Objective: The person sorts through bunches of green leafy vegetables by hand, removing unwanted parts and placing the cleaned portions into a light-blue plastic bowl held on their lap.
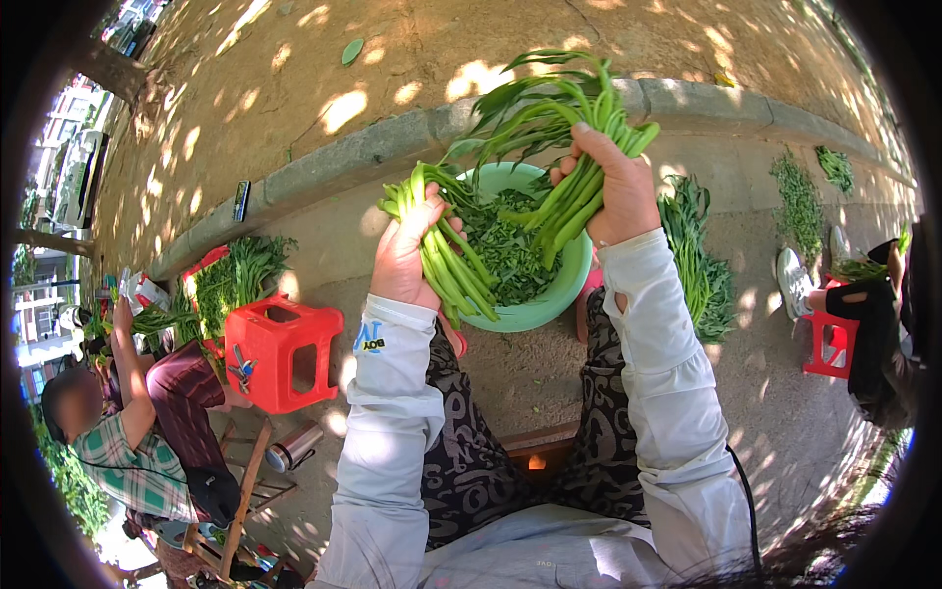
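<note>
My left hand (412,254) grips a bundle of green leafy-vegetable stems (456,272), held over the near left rim of a light green plastic basin (578,283). A second, leafier bunch of stems (581,195) is clasped in my right hand (614,184), above the basin's right side. Its long narrow leaves (515,99) trail up and to the left. Inside the basin lie many cut green leaves and stem pieces (508,243). The basin stands on the ground between my feet, and my hands hide parts of its rim.
More long-leaved greens (695,265) lie on the paving right of the basin. A red plastic stool (283,357) stands left, with a steel flask (294,448) near it. A stone kerb (353,158) runs behind. Seated people (140,449) are at left and right (876,316), handling greens.
</note>
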